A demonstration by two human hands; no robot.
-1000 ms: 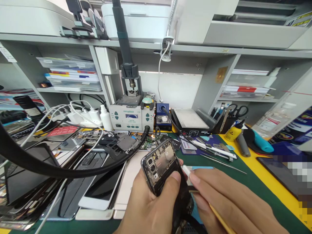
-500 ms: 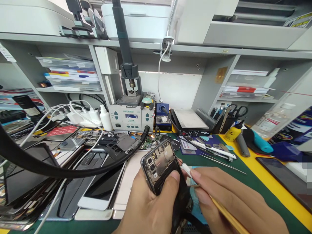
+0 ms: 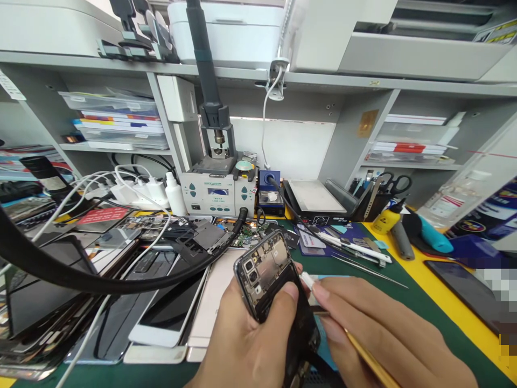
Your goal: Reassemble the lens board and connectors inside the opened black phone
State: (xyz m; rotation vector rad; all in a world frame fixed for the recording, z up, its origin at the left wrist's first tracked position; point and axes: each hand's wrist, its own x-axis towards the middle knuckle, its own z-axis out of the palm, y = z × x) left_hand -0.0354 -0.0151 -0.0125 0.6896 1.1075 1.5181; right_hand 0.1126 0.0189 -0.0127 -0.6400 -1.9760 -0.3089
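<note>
My left hand is closed around an opened smartphone, held tilted above the bench. Its back cover is off, so the camera lenses, metal shields and black battery area show, and my thumb presses on the black part. My right hand is at the phone's right edge, fingers pinched together. It grips a slim tool with a yellow handle, whose thin dark tip points toward the phone. A small white piece is also between its fingertips, against the phone's side; I cannot make out its kind.
A thick black hose arcs over several phones on the left. Behind stand a hot-air station and a flat heating plate. Tweezers lie on the green mat to the right, near a yellow bottle.
My right hand and the yellow-handled tool have shifted very slightly at the phone's edge, and the white piece has turned a little. The left hand and phone stay nearly still.
</note>
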